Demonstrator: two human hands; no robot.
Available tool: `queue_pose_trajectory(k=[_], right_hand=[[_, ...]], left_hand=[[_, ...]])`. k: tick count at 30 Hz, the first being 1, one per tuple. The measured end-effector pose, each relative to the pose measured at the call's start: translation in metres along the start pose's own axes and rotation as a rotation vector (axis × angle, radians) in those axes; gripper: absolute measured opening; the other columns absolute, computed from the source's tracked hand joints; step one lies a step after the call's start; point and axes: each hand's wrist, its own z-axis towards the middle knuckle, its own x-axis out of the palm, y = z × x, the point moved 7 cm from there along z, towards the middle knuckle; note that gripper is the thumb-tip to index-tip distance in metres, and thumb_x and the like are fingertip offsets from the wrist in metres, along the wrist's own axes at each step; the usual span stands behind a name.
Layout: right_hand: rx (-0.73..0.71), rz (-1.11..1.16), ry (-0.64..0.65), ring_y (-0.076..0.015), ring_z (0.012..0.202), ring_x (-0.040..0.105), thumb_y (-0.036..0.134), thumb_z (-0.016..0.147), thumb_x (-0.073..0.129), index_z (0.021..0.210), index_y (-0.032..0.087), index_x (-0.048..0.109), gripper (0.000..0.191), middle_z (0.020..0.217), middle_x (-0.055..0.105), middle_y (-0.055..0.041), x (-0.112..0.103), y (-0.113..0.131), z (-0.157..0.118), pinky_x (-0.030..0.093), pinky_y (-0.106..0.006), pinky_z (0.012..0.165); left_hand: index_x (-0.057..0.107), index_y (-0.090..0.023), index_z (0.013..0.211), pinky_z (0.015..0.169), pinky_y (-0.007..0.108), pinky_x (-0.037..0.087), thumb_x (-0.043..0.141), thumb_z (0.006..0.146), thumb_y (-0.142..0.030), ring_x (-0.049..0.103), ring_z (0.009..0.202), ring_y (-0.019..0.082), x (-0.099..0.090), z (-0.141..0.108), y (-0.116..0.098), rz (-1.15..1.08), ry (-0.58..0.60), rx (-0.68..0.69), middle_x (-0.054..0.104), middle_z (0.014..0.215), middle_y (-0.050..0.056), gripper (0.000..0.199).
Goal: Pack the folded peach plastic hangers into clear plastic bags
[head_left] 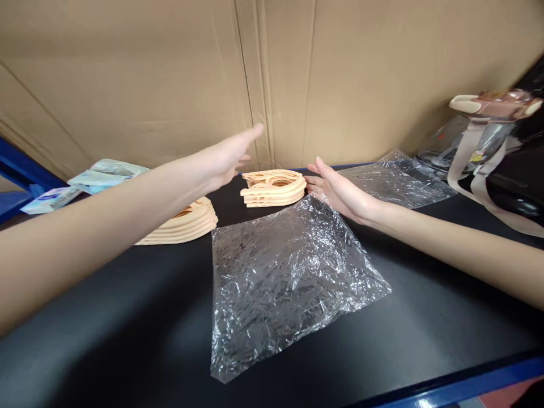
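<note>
The stack [274, 190] of beige pieces is sitting flat at the back of the black counter [148, 323], near the cardboard [170, 73]. Its long axis is running left to right, roughly along the back edge; its rounded end is pointing right, towards the right hand [334, 190], while its straighter end is facing left, towards the left hand [229, 158].

The left hand is hovering just left of and above the stack, its grip hanging released with the fingers extended. The right hand is standing on edge beside the rounded end, thumb up, its grip also relaxed and closing on nothing; whether its fingertips are touching the stack, I cannot tell.

A clear bag [293, 283] is lying crinkled in front of the stack, its upper corner reaching up beside the right fingers and its lower left corner pointing towards the viewer. A larger pile [199, 221] of similar pieces is resting to the left, partly hiding behind the left forearm, its visible rounded edge facing right. Packets [106, 175] are lying beyond that arm. Behind the right forearm, another bag [403, 181] is spreading towards a strapped bottle [488, 110].
</note>
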Motion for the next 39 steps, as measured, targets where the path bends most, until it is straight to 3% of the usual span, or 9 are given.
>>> queue_pose_trajectory(k=[4,10,16,23,26,29,32,35,39], right_hand=[[0.004,-0.023,-0.003,-0.0214,0.148,0.028,0.072,0.093,0.016,0.158,0.015,0.010,0.087,0.162,0.025,-0.0126,-0.003,-0.004,0.001,0.023,-0.044,0.122],[-0.056,-0.055,0.020,-0.0242,0.150,0.023,0.075,0.092,0.017,0.155,0.021,0.031,0.084,0.160,0.031,-0.0043,0.008,-0.001,0.002,0.019,-0.048,0.123],[-0.064,-0.027,0.054,-0.0222,0.147,0.029,0.071,0.095,0.018,0.149,0.021,0.042,0.077,0.156,0.039,-0.0041,0.017,0.003,-0.001,0.015,-0.046,0.124],[-0.095,0.050,0.095,-0.0192,0.148,0.028,0.067,0.097,0.025,0.148,0.023,0.043,0.070,0.156,0.040,-0.0022,0.018,0.002,0.000,0.014,-0.042,0.125],[-0.099,0.056,0.120,-0.0184,0.148,0.026,0.066,0.097,0.026,0.149,0.023,0.042,0.069,0.156,0.038,-0.0016,0.018,0.001,0.002,0.014,-0.041,0.124],[-0.069,0.067,0.091,-0.0194,0.150,0.019,0.067,0.098,0.023,0.152,0.020,0.037,0.073,0.160,0.032,-0.0035,0.014,-0.001,0.003,0.010,-0.044,0.124],[-0.034,0.087,0.042,-0.0213,0.151,0.012,0.067,0.098,0.023,0.154,0.016,0.031,0.076,0.162,0.022,-0.0053,0.008,-0.002,0.003,0.006,-0.046,0.123],[-0.042,0.093,0.049,-0.0207,0.151,0.014,0.065,0.098,0.024,0.154,0.018,0.031,0.073,0.161,0.025,-0.0047,0.008,-0.003,0.003,0.007,-0.046,0.122],[-0.089,0.080,0.089,-0.0198,0.150,0.019,0.062,0.100,0.021,0.152,0.019,0.036,0.069,0.158,0.034,-0.0042,0.011,0.000,0.003,0.008,-0.046,0.123]], left_hand=[[-0.013,-0.009,0.156,0.109,0.044,0.039,0.000,0.085,-0.069,0.030,0.146,0.033,0.012,-0.004,0.017,-0.241,-0.052,-0.195,0.029,0.160,0.018,0.094],[-0.010,-0.004,0.156,0.093,0.036,0.050,-0.020,0.086,-0.061,0.058,0.122,0.028,0.042,-0.008,0.009,-0.315,0.115,-0.148,0.052,0.144,0.020,0.090],[0.000,-0.001,0.155,0.095,0.038,0.049,-0.019,0.091,-0.052,0.054,0.126,0.029,0.043,-0.010,-0.002,-0.388,0.100,-0.177,0.052,0.144,0.020,0.084],[-0.010,-0.004,0.155,0.099,0.035,0.049,-0.019,0.090,-0.051,0.047,0.136,0.026,0.046,-0.010,-0.004,-0.339,0.114,-0.193,0.041,0.154,0.018,0.081],[-0.011,-0.013,0.157,0.112,0.040,0.036,-0.007,0.089,-0.066,0.020,0.150,0.030,0.035,-0.010,-0.001,-0.229,0.029,-0.159,0.016,0.166,0.012,0.086],[-0.007,-0.019,0.158,0.120,0.051,0.014,0.039,0.074,-0.085,-0.007,0.152,0.036,0.015,-0.010,-0.011,0.195,-0.086,0.028,-0.007,0.167,0.009,0.117],[-0.003,-0.015,0.158,0.119,0.054,0.010,0.067,0.058,-0.078,-0.002,0.151,0.040,0.012,-0.005,-0.017,0.613,0.042,0.208,-0.005,0.166,0.015,0.138],[-0.004,-0.019,0.159,0.117,0.046,0.025,0.071,0.060,-0.070,0.019,0.149,0.036,0.014,0.004,-0.011,0.672,0.247,0.219,0.010,0.166,0.017,0.134],[0.010,-0.019,0.159,0.113,0.041,0.031,0.074,0.061,-0.056,0.031,0.144,0.035,0.018,0.009,-0.013,0.691,0.348,0.250,0.022,0.163,0.017,0.123]])
